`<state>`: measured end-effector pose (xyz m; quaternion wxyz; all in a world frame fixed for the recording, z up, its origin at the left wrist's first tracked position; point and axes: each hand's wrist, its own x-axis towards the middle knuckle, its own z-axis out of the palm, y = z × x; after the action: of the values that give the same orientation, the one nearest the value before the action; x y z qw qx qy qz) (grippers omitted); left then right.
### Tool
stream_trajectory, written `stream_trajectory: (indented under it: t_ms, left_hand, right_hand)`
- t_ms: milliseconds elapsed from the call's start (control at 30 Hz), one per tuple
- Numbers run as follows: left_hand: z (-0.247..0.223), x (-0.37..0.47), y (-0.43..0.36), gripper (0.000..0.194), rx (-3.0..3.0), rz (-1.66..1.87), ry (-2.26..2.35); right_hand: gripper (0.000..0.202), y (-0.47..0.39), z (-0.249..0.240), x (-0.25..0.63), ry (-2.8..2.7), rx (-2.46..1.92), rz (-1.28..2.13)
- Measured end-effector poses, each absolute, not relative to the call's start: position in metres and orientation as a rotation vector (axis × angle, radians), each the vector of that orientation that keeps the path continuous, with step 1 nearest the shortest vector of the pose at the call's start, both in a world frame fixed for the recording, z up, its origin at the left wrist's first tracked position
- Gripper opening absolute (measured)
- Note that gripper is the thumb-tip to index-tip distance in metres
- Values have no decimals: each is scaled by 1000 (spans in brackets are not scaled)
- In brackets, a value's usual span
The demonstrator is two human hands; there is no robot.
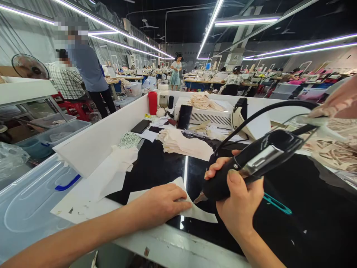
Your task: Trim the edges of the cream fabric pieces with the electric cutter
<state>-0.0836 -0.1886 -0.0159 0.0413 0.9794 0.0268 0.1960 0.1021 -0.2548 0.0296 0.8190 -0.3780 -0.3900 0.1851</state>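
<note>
Palm down, fingers loosely extended, the left hand [164, 201] steadies a pointed off-white fabric piece [202, 213] on a glossy black tabletop [152, 163]; the right hand [241, 201] grips a bulky black tool [248, 156], tip near the fabric. Beyond sits a layered cream stack [184, 145].

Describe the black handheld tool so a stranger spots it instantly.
Over the glossy black tabletop, find the right hand. It grips the black tool, its tip close to the pale cloth under the left hand. A silver strip along its body sets it apart from the black phone lying farther back.
</note>
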Motion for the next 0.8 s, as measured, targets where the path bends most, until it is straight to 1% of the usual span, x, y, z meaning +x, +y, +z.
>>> stream_trajectory:
  t_ms: [233,300,433,600,800]
  left_hand:
    - [-15,-84,-188,25,3017,544,93]
    - [-14,-84,-188,25,3026,548,90]
    - [-10,-82,-192,26,3047,624,46]
    - [-11,-74,-208,22,2994,670,18]
    - [-19,-68,-218,18,2988,587,101]
  right_hand:
    - [26,-256,27,103,-885,-826,411]
    - [29,-258,31,105,-861,-822,411]
    - [41,-270,39,111,-770,-808,381]
    - [42,-286,35,120,-762,-850,380]
    - [44,-295,32,121,-756,-870,380]
